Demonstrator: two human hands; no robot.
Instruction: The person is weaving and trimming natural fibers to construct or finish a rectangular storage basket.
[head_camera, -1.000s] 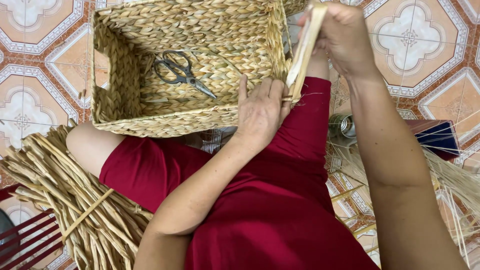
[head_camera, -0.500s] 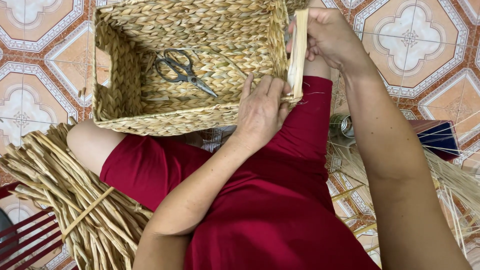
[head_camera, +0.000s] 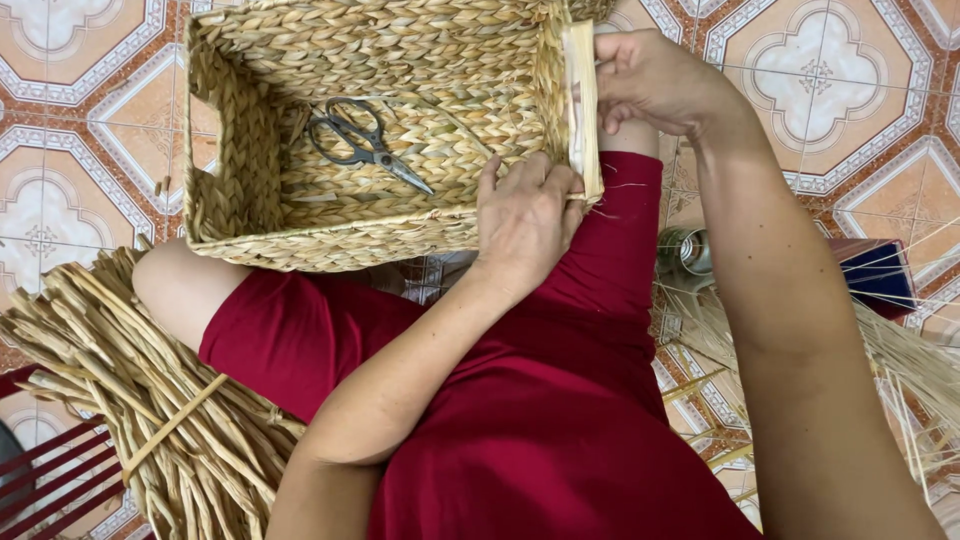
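Observation:
A rectangular woven straw basket (head_camera: 250, 190) rests on my lap and the tiled floor. Dark metal scissors (head_camera: 362, 143) lie inside it. My left hand (head_camera: 525, 215) presses on the basket's near right corner, fingers pinching the lower end of a flat pale straw strip (head_camera: 581, 105). My right hand (head_camera: 655, 82) grips the upper part of the same strip, laid flat along the basket's right rim.
A tied bundle of braided straw (head_camera: 150, 400) lies at the lower left by my red-clad leg. Loose dry straw (head_camera: 900, 370) spreads at the right near a dark blue box (head_camera: 875, 275) and a small metal can (head_camera: 690, 252). Red slats (head_camera: 40, 480) show bottom left.
My right hand has lowered and brought the strip from standing tilted above the corner down flat against the basket's right rim. My left hand stayed on the corner.

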